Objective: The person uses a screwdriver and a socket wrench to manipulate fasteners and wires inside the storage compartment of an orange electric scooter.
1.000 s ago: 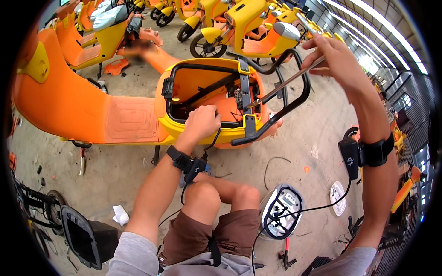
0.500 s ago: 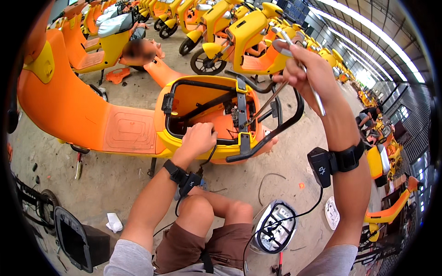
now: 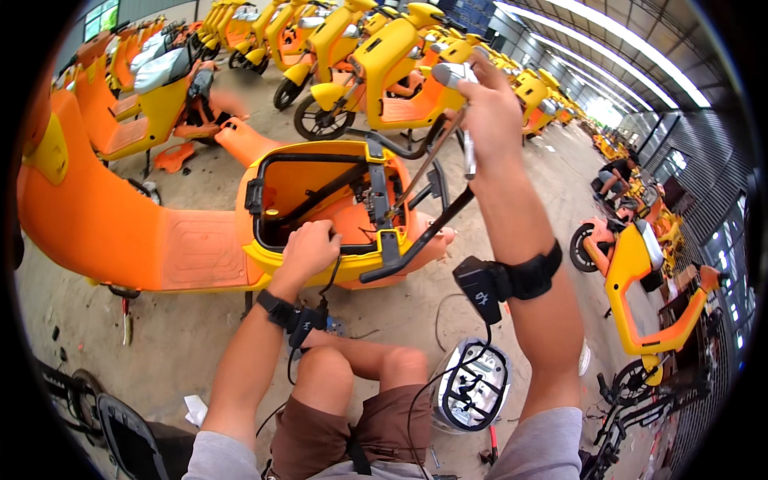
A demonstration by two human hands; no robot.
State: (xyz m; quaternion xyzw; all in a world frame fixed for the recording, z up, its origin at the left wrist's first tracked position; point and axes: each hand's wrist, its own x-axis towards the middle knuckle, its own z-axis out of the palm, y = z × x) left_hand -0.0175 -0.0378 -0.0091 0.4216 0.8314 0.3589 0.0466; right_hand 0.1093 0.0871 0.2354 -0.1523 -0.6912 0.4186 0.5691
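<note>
My right hand (image 3: 490,112) is raised and closed around the silver crossbar of a T-handle wrench (image 3: 424,172). The wrench's long thin shaft slants down to a black metal bracket (image 3: 376,180) across the seat opening of an orange and yellow scooter (image 3: 200,240). Its tip meets the bracket's near part; the fastener there is too small to make out. My left hand (image 3: 310,250) lies on the near yellow rim of the opening, fingers curled in. What those fingers hold, if anything, is hidden. Cables and dark parts show inside the opening.
A black tubular rear rack (image 3: 416,260) juts from the scooter's right end. By my knees lies an upturned grey and white seat (image 3: 472,384). A black bin-like part (image 3: 128,436) stands lower left. Rows of yellow scooters (image 3: 392,72) fill the back; a person (image 3: 614,178) crouches far right.
The whole scene has shifted left as my view turned right. The wrench's crossbar has swung from a slant to nearly upright in my right hand. My left hand stays on the rim.
</note>
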